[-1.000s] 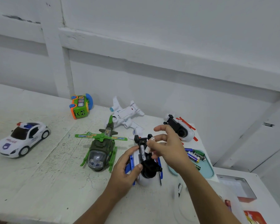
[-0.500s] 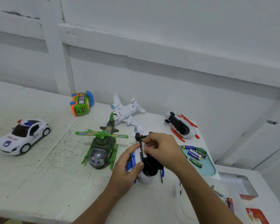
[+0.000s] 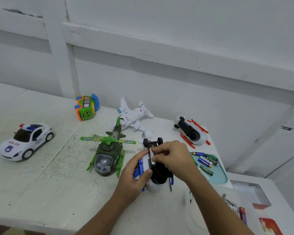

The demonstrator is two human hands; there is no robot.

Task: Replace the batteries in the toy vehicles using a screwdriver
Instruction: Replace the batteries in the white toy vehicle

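A scuffed white bench stands against a white panelled wall. Toward its right, the left hand grips an upturned blue-and-white toy helicopter, while the right hand pinches a battery at its underside.

"POLICE" stands on the white toy car hood

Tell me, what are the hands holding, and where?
The left hand grips the upside-down blue-and-white toy by its side. The right hand pinches a battery along its length, over the toy's underside.
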